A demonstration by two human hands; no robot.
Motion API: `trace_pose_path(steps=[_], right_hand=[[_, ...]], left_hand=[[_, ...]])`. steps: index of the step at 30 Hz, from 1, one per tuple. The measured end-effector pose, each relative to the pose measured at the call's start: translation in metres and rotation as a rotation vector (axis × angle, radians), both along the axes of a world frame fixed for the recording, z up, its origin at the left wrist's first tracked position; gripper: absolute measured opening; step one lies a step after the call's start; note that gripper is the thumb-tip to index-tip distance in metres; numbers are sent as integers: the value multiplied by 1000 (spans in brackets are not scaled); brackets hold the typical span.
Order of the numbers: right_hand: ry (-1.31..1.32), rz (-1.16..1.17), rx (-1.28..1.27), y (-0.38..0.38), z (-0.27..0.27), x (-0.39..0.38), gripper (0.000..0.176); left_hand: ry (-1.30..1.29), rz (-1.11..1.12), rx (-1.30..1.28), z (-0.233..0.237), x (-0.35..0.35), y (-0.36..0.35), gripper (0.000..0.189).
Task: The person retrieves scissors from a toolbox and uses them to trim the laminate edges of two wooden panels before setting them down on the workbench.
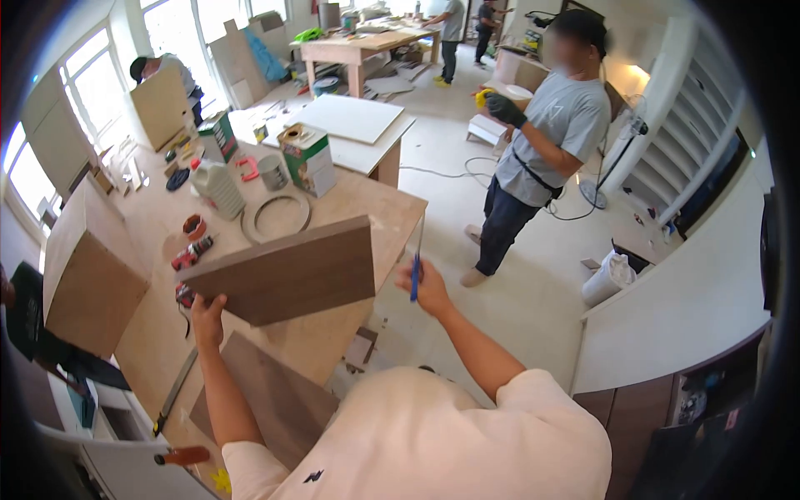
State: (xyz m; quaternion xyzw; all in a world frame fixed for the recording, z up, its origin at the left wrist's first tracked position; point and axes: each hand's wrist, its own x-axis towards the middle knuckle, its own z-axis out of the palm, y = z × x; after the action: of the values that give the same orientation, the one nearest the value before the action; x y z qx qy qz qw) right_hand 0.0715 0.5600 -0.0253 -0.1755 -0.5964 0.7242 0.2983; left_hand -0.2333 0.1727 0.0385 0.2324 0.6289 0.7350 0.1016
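My left hand (208, 318) is closed on the lower left corner of a dark brown wood-grain board (292, 271). The board is tilted up on its edge above the workbench. My right hand (431, 287), off the bench's right side, grips a slim file (415, 279) with a blue handle, its thin metal blade pointing up beside the board's right end. Close to my left hand, a red cordless drill (192, 252) lies partly behind the board. A second brown panel (262, 398) lies flat on the bench below my left forearm.
The plywood workbench (392, 208) carries a coil of edge banding (276, 218), a white jug (218, 190), a green-and-white can (307, 160) and a tape measure (173, 396). A wooden box (96, 267) stands at left. A gloved co-worker (550, 125) stands at right; other people are around the room.
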Motion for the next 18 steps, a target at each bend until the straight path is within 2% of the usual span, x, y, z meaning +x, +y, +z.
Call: trace_pose_path(steps=[3,4,6,9,10,12,15,18], right_hand=[[-287,-27,-53,-3,-80,54,49],[-384,-58,-61,-6,-106,76,49],[-748,-185,154,-14,-144,130,53],[-1240,-233,300,-27,-188,230,63],[-1418,-316,451,-37,-199,260,54],[-1515,-103,75,-41,-172,297,44],[-1492,-185,26,-57,-165,327,37],[-1503,-168,6,-66,-172,333,38]], left_hand=[[5,-80,110,-21,-14,-3,63],[13,-30,125,-25,-14,0,61],[18,56,150,-29,-10,7,57],[4,91,207,-50,-15,11,56],[30,97,217,-47,-12,11,56],[17,121,233,-45,-7,13,57],[25,134,236,-47,-9,14,60],[13,148,220,-54,-13,13,66]])
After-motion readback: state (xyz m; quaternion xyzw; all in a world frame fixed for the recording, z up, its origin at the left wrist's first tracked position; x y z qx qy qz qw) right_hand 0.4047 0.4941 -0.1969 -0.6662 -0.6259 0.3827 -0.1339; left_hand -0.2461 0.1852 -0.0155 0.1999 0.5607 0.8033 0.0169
